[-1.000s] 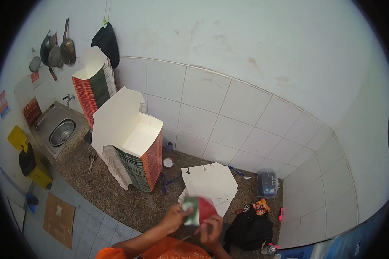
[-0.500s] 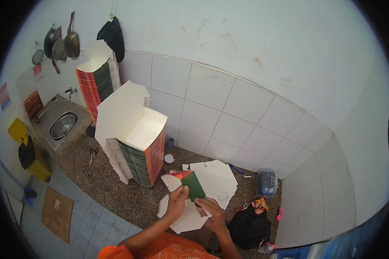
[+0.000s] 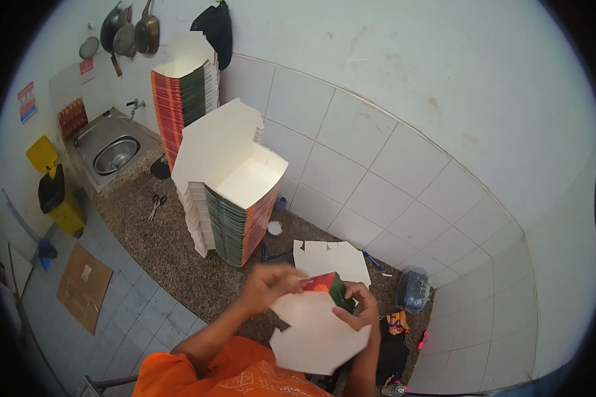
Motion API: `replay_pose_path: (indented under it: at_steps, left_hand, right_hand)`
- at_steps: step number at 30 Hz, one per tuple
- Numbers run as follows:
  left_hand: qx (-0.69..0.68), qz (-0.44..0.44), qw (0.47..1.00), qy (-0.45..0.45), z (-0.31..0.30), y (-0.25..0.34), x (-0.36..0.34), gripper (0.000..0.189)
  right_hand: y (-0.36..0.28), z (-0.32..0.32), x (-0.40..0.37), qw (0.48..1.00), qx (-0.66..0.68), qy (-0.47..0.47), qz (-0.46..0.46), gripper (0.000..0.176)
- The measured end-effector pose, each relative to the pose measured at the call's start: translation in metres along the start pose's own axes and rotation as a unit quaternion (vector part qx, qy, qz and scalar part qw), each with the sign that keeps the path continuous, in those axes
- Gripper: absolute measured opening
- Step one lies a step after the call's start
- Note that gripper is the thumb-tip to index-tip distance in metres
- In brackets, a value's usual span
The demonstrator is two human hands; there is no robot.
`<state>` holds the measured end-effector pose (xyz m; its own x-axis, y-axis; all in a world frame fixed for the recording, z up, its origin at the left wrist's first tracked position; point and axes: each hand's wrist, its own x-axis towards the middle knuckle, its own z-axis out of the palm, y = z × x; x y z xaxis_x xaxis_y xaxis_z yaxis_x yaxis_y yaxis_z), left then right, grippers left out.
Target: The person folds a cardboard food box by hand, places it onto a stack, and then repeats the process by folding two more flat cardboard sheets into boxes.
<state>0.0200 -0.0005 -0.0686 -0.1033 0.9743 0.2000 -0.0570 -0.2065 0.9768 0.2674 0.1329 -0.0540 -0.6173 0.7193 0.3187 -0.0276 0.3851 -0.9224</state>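
Note:
A half-folded cardboard food box (image 3: 321,334), white inside with red and green printed panels, is held up in front of my orange shirt. My right hand (image 3: 361,306) grips its green side, thumb on the white flap. At the red panel's left edge is my left hand (image 3: 271,288), slightly blurred, its thumb and fingers pinching the card. A flat white cardboard blank (image 3: 334,258) lies on the counter behind the box. To the left rises a tall stack of nested folded boxes (image 3: 235,221), the top one open. Farther back stands a second stack of boxes (image 3: 179,99).
Scissors (image 3: 155,207), a small white-topped container (image 3: 275,228) and a blue pen (image 3: 372,260) lie on the speckled counter (image 3: 139,231). A clear plastic container (image 3: 414,289) is by the tiled wall. A sink (image 3: 116,155) and yellow bin (image 3: 63,205) are at left.
The box has turned so its white flap faces me and hangs lower. My left hand has shifted to its upper left edge, the right to its green side. The view has swung right and down.

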Motion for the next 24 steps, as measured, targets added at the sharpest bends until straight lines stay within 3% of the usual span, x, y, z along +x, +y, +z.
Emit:
replay_pose_path:
  at_steps: [1, 3, 4, 5, 7, 8, 9, 10, 11, 12, 13, 14, 15, 16, 17, 18, 19, 20, 21, 22, 24]
  left_hand:
    - [-0.002, -0.003, 1.000, 0.004, -0.003, 0.007, 0.010, 0.056]
    - [0.047, 0.221, 0.972, -0.064, -0.002, 0.008, 0.027, 0.073]
    - [-0.006, 0.060, 0.967, -0.246, -0.012, -0.043, 0.024, 0.081]
    - [-0.061, -0.101, 0.903, -0.413, -0.019, -0.103, 0.017, 0.090]
    - [-0.136, -0.167, 0.849, -0.482, -0.007, -0.146, -0.001, 0.096]
    - [-0.131, -0.164, 0.851, -0.482, -0.006, -0.126, -0.002, 0.096]
    - [-0.171, -0.183, 0.895, -0.370, 0.000, -0.086, -0.010, 0.101]
    - [-0.210, -0.198, 0.924, -0.250, 0.007, -0.054, -0.017, 0.107]
    - [-0.082, -0.023, 0.991, -0.100, 0.015, -0.037, -0.017, 0.121]
    - [-0.076, 0.029, 0.997, -0.018, 0.014, -0.041, -0.012, 0.126]
    - [-0.070, 0.083, 0.992, 0.067, 0.012, -0.046, -0.007, 0.132]
    - [-0.072, 0.086, 0.991, 0.077, 0.012, -0.045, -0.007, 0.132]
    - [-0.051, 0.067, 0.996, 0.028, 0.011, -0.042, -0.008, 0.130]
    - [-0.028, 0.047, 0.998, -0.025, 0.009, -0.036, -0.010, 0.128]
    - [-0.078, -0.038, 0.995, -0.047, 0.013, -0.006, -0.020, 0.115]
    - [-0.206, -0.119, 0.966, -0.100, 0.008, -0.026, -0.023, 0.109]
    - [-0.330, -0.195, 0.911, -0.150, 0.005, -0.045, -0.025, 0.104]
    - [-0.330, -0.196, 0.911, -0.149, 0.008, -0.036, -0.024, 0.104]
    - [-0.299, -0.173, 0.925, -0.158, 0.012, -0.024, -0.022, 0.097]
    - [-0.267, -0.149, 0.937, -0.168, 0.015, -0.010, -0.018, 0.091]
    - [-0.161, -0.006, 0.984, -0.075, 0.018, 0.012, -0.017, 0.093]
  right_hand:
    - [-0.006, -0.011, 0.005, 0.996, 0.059, -0.074, -0.001, 0.036]
    - [-0.033, -0.010, 0.016, 0.973, 0.148, -0.177, 0.013, 0.038]
    - [-0.040, -0.005, 0.022, 0.971, 0.149, -0.185, 0.017, 0.038]
    - [-0.046, 0.000, 0.029, 0.969, 0.113, -0.220, 0.012, 0.038]
    - [-0.053, 0.005, 0.038, 0.963, 0.051, -0.264, -0.014, 0.037]
    - [-0.052, 0.012, 0.038, 0.963, 0.050, -0.265, -0.019, 0.037]
    - [-0.049, 0.021, 0.033, 0.971, 0.198, -0.123, 0.047, 0.043]
    - [-0.043, 0.026, 0.026, 0.934, 0.338, 0.021, 0.115, 0.061]
    - [-0.021, 0.006, 0.021, 0.982, 0.072, -0.017, 0.172, 0.095]
    - [-0.009, 0.014, 0.016, 0.907, 0.378, 0.108, 0.150, 0.089]
    - [0.002, 0.018, 0.009, 0.948, 0.272, 0.114, 0.123, 0.080]
    - [0.010, 0.022, 0.003, 0.975, 0.164, 0.121, 0.093, 0.072]
    - [0.019, 0.029, 0.002, 0.975, 0.165, 0.114, 0.094, 0.072]
    - [0.026, 0.038, 0.003, 0.981, -0.010, 0.192, 0.032, 0.063]
    - [0.029, 0.044, 0.001, 0.946, -0.184, 0.264, -0.029, 0.058]
    - [0.030, 0.043, 0.004, 0.947, -0.182, 0.263, -0.028, 0.058]
    - [0.025, 0.038, 0.015, 0.976, -0.098, 0.193, 0.013, 0.057]
    - [0.021, 0.038, 0.025, 0.991, -0.011, 0.122, 0.054, 0.056]
    - [0.018, 0.048, 0.033, 0.997, -0.005, 0.075, 0.001, 0.055]
    - [0.018, 0.050, 0.043, 0.997, -0.003, 0.076, 0.000, 0.055]
    - [0.016, 0.053, 0.065, 0.992, -0.047, 0.114, -0.028, 0.055]
